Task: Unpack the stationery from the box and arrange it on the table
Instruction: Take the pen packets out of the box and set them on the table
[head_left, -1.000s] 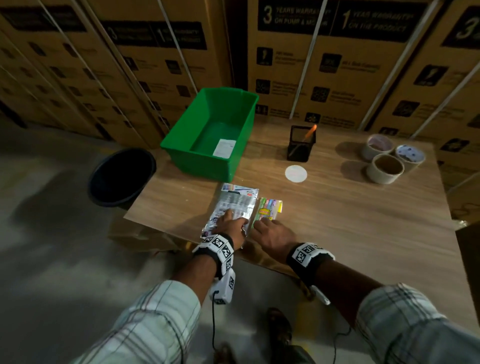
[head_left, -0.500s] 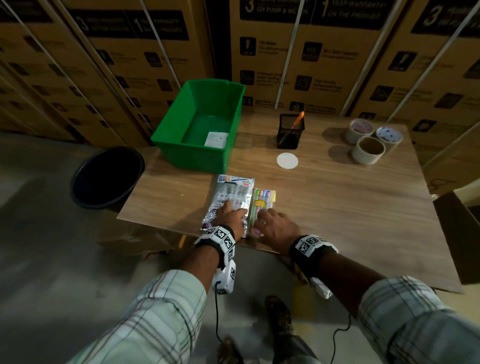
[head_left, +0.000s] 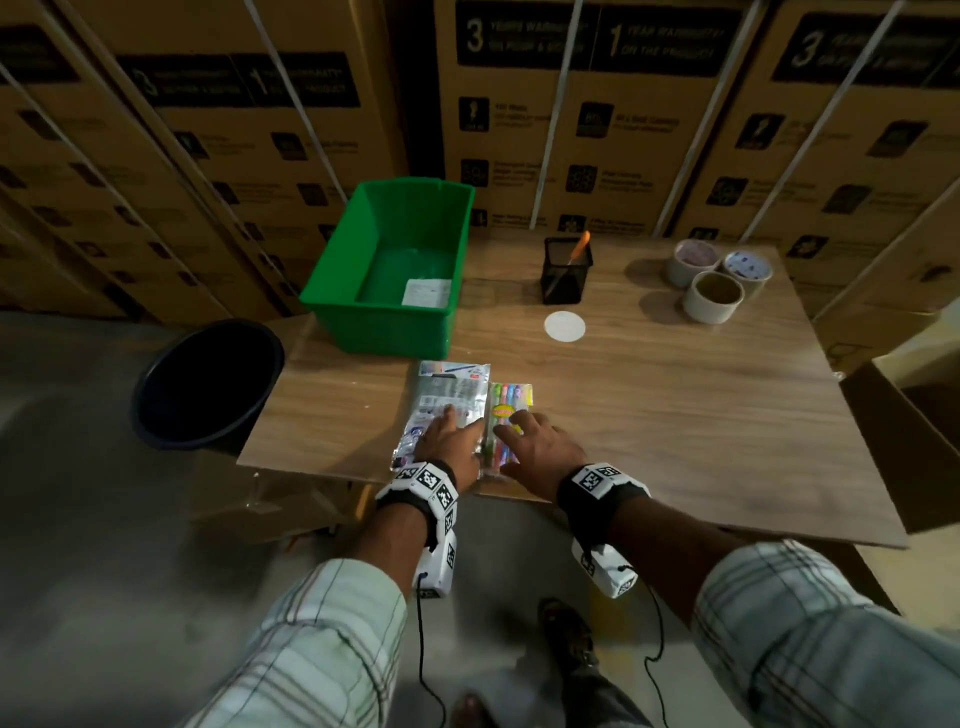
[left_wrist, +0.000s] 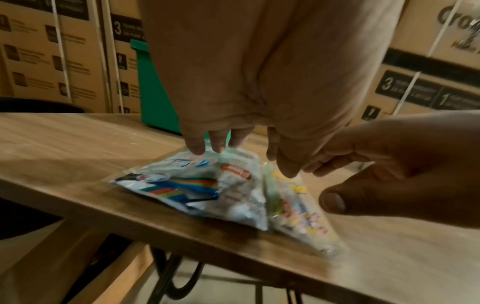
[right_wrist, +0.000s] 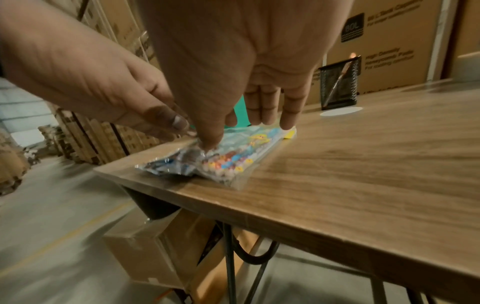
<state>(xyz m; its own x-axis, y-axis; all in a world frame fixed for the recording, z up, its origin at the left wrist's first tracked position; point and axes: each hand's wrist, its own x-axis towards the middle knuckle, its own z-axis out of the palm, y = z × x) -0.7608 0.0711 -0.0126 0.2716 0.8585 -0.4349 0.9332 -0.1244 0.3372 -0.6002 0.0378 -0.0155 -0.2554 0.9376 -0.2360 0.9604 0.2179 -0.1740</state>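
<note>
Two stationery packets lie side by side near the table's front edge: a silvery packet (head_left: 449, 397) (left_wrist: 197, 189) on the left and a clear packet of coloured pens (head_left: 511, 402) (right_wrist: 233, 158) on the right. My left hand (head_left: 451, 441) (left_wrist: 233, 144) rests on the silvery packet with straight fingers. My right hand (head_left: 532, 441) (right_wrist: 249, 115) lies on the pen packet, fingers spread and thumb pressing its near corner. The green box (head_left: 332, 291) stands behind them, with only a white card (head_left: 427, 292) inside.
A black mesh pen holder (head_left: 566, 273) with an orange pen, a white disc (head_left: 564, 326) and three tape rolls (head_left: 712, 297) sit toward the back right. A dark bin (head_left: 208, 384) stands on the floor at left, an open carton (head_left: 914, 415) at right. Stacked cartons form the back wall.
Both hands have stayed on the two packets, the right fingers reaching a little further over the pen packet. The head view has drawn back and shifted.
</note>
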